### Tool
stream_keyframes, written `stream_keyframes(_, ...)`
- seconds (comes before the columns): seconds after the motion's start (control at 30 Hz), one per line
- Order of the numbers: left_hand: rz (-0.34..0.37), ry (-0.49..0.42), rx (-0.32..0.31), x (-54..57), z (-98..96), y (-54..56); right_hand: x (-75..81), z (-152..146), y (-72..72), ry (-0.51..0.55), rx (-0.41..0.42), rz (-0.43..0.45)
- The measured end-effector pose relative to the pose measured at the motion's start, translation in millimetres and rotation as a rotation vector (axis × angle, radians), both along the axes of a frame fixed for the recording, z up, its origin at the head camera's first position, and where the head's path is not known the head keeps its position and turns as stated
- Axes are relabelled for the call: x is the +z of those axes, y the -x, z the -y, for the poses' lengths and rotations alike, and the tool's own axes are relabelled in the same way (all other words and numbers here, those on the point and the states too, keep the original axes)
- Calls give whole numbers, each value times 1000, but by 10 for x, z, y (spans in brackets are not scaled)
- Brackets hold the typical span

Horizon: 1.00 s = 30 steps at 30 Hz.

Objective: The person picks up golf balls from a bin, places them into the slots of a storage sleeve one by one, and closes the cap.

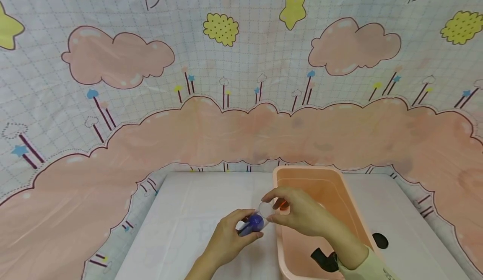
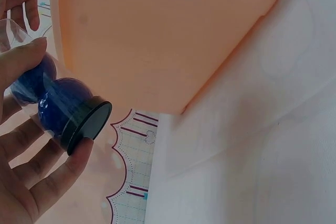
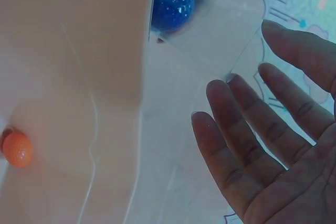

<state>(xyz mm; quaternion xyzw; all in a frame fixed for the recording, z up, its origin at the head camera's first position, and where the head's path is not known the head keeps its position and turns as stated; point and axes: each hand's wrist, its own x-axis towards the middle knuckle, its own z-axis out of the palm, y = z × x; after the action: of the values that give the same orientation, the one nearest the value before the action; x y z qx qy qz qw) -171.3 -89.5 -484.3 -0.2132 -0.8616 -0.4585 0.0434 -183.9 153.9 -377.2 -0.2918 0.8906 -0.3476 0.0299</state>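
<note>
My left hand [image 1: 231, 232] grips a clear plastic tube [image 2: 65, 69] with a black end cap [image 2: 89, 124]. Inside it sit two blue golf balls [image 2: 65, 100], one against the other, near the capped end. The tube is tilted, its uncapped end toward my right hand [image 1: 302, 211]. In the right wrist view, the fingers [image 3: 247, 98] of that hand are spread and nearly straight, with thumb and fingertips right at the tube's clear rim. A dimpled blue ball [image 3: 173, 3] shows through the tube there.
A peach plastic bin [image 1: 349, 196] stands beneath my right forearm. An orange golf ball [image 3: 18, 148] and a bent black piece [image 1: 325, 260] lie in it. A black disc [image 1: 380, 240] rests on the white table [image 1: 188, 213] right of the bin. Cloud-patterned cloth hangs behind.
</note>
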Motion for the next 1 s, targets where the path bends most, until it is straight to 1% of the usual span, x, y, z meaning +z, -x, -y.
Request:
stream_keyframes(0.1, 5, -3, -1, -10, 6, 1, 1, -1, 2, 2, 4, 8)
stream_keyframes(0.3, 7, -8, 6, -32, 15, 7, -6, -36, 40, 8, 25, -4)
stream_keyframes(0.37, 5, -9, 9, -41, 17, 10, -10, -52, 57, 11, 20, 9)
stream_keyframes(0.5, 9, -15, 12, -54, 21, 11, -18, -88, 88, 5, -2, 25)
stream_keyframes(0.7, 7, -21, 10, -53, 20, 19, -32, -183, 158, -19, -28, -15)
stream_keyframes(0.93, 11, -22, 8, -41, 16, 35, -64, -345, 315, -38, -94, 36)
stream_keyframes(1.0, 12, -20, 8, -40, 15, 38, -86, -392, 362, -53, -120, 34)
